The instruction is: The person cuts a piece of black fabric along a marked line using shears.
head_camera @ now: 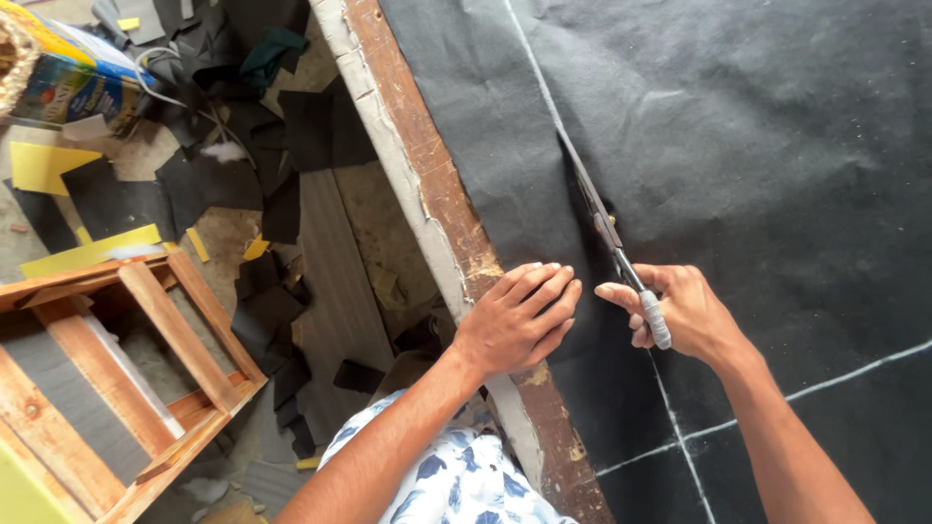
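Note:
A large sheet of black fabric lies on a worktable, marked with white chalk lines. My right hand grips grey-handled scissors, whose blades point up along the chalk line into a slit in the cloth. My left hand rests flat, fingers together, on the fabric's left edge and the table's worn wooden edge, just left of the scissors.
On the floor to the left lie many black scraps and yellow pieces. A wooden frame stands at the lower left. A printed sack sits at the top left.

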